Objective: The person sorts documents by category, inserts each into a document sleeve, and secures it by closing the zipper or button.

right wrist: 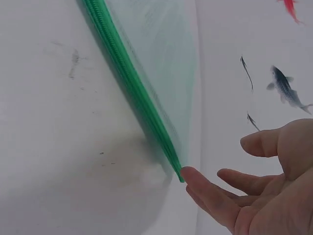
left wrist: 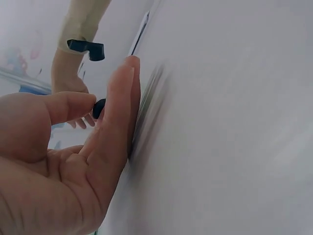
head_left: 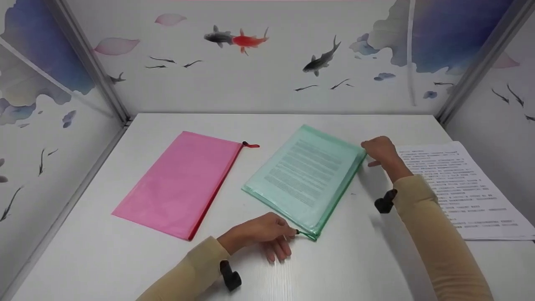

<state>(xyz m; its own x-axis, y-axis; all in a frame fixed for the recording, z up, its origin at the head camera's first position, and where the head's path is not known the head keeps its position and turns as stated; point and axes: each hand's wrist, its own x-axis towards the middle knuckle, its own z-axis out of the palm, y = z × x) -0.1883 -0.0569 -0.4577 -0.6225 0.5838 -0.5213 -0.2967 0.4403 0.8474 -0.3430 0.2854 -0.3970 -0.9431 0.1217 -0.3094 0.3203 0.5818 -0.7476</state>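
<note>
Green plastic forms the document pouch [head_left: 305, 179], papers [head_left: 307, 163] inside, between the pink pouch [head_left: 179, 184] and printed sheets [head_left: 464, 188]. My left hand [head_left: 267, 234] pinches its pull [head_left: 297, 232]; my right hand [head_left: 382, 152], fingers loose, touches the far corner [right wrist: 177, 171]. Seemingly I'm closing the zip [right wrist: 132, 88]; next calls for releasing the pull.

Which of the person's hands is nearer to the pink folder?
Left. The left hand is to the right of the pink folder, apart from it; the right hand is farther away, at the rightmost corner of the green folder.
</note>
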